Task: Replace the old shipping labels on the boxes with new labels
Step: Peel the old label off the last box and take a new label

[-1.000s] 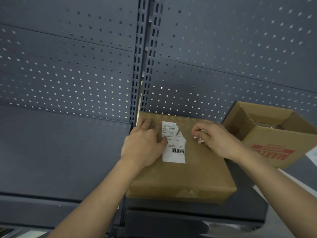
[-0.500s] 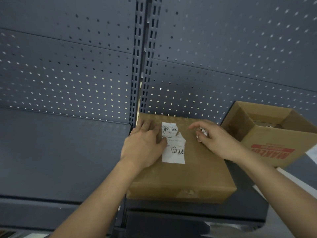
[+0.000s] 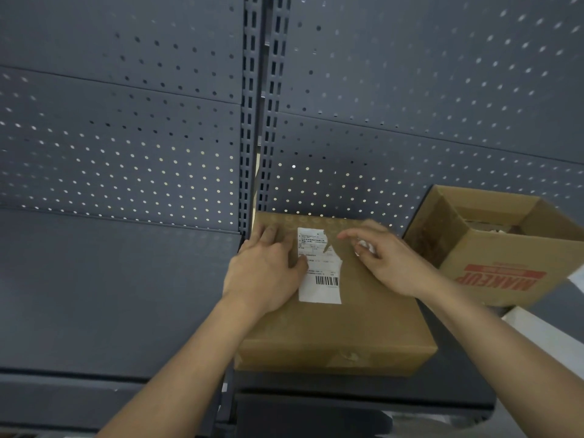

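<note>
Label remnant (image 3: 319,273) centre frame, on closed box (image 3: 347,324), upper right corner torn away. Left hand (image 3: 265,270) flat, pressing box beside it. Right hand (image 3: 388,260), earlier pinched at tear, now lifted clear, white scrap (image 3: 363,247) tucked in curled fingers; peeling unfinished.

The open carton (image 3: 505,248) reads "MAKEUP" in red, upside down; the shipping label (image 3: 319,289) shows a barcode, its print illegible.

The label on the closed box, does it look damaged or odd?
Yes. The label is torn: its upper right corner is gone, leaving a jagged edge. The right hand holds a small white scrap beside it.
</note>
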Demonstrator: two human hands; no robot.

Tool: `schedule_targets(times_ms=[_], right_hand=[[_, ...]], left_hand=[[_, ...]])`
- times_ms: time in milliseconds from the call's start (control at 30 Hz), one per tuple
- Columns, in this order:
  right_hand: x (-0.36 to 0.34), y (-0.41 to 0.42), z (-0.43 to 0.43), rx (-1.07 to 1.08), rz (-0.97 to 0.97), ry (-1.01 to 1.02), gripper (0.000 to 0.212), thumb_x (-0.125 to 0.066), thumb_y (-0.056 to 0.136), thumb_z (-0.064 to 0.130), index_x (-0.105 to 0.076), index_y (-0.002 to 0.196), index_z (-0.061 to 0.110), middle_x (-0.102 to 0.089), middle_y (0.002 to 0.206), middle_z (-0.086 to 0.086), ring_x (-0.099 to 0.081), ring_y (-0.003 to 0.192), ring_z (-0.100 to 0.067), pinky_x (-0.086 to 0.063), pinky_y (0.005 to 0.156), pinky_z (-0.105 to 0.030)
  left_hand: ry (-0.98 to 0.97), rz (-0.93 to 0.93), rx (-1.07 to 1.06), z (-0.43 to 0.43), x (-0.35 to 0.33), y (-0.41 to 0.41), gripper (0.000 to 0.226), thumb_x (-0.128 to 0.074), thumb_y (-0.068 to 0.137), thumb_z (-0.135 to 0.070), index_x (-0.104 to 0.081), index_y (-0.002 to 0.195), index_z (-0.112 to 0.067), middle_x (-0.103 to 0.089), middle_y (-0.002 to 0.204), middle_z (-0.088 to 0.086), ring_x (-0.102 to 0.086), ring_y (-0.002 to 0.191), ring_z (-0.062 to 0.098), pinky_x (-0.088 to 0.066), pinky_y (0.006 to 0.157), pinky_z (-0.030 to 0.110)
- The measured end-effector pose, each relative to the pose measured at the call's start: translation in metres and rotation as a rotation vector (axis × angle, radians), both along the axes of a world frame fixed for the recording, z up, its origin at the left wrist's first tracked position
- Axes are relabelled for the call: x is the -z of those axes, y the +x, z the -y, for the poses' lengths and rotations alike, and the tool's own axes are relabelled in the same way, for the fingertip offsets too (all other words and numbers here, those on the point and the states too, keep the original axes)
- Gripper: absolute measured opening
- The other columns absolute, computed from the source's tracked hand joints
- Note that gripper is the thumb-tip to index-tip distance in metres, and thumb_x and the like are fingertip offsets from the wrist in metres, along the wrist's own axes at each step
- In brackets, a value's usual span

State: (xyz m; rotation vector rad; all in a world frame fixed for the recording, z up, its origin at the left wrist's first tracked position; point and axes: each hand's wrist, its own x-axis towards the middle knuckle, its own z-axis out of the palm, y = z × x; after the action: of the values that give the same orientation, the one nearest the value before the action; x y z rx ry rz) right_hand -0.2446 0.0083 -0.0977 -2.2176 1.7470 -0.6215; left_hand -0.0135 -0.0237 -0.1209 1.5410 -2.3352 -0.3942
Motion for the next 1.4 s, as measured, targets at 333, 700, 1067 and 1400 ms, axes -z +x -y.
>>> schedule_targets(times_ms=[333, 700, 1067, 1400], right_hand=[[-0.005, 0.009, 0.003, 0.062, 0.129, -0.002, 0.033, -0.044, 0.102, 0.007, -0.060, 0.129, 0.019, -0.056, 0.096, 0.011, -0.052, 0.086, 0.006, -0.038, 0.077, -0.007], [-0.020, 0.000, -0.013, 0.127, 0.239, -0.116, 0.013, -0.048, 0.102, 0.027, -0.060, 0.102, 0.026, -0.065, 0.088, 0.022, -0.058, 0.067, 0.000, -0.041, 0.059, -0.015], [-0.051, -0.015, -0.037, 0.167, 0.356, -0.231, 0.030, -0.040, 0.101, 0.044, -0.064, 0.101, 0.027, -0.065, 0.094, 0.010, -0.060, 0.088, -0.001, -0.044, 0.079, -0.019], [-0.081, -0.063, -0.036, 0.431, 0.300, -0.424, 0.025, -0.054, 0.101, 0.029, -0.064, 0.079, 0.027, -0.062, 0.071, 0.015, -0.055, 0.066, 0.004, -0.043, 0.068, -0.026]], left_hand=[[-0.006, -0.001, -0.001, -0.001, -0.001, 0.000, 0.056, -0.037, 0.097, -0.052, -0.038, 0.149, -0.029, -0.023, 0.160, -0.005, -0.007, 0.151, 0.016, -0.038, 0.106, 0.046], [-0.011, 0.009, 0.013, -0.003, -0.004, 0.000, 0.055, -0.036, 0.099, -0.050, -0.035, 0.150, -0.030, -0.022, 0.161, -0.004, -0.008, 0.151, 0.019, -0.037, 0.108, 0.048], [-0.039, -0.007, 0.068, -0.002, 0.001, -0.009, 0.059, -0.039, 0.098, -0.049, -0.037, 0.150, -0.022, -0.029, 0.158, 0.000, -0.019, 0.148, 0.021, -0.034, 0.114, 0.050], [-0.039, 0.020, 0.110, -0.003, 0.000, -0.018, 0.063, -0.031, 0.096, -0.053, -0.038, 0.149, -0.019, -0.029, 0.158, 0.004, -0.017, 0.149, 0.026, -0.030, 0.116, 0.052]])
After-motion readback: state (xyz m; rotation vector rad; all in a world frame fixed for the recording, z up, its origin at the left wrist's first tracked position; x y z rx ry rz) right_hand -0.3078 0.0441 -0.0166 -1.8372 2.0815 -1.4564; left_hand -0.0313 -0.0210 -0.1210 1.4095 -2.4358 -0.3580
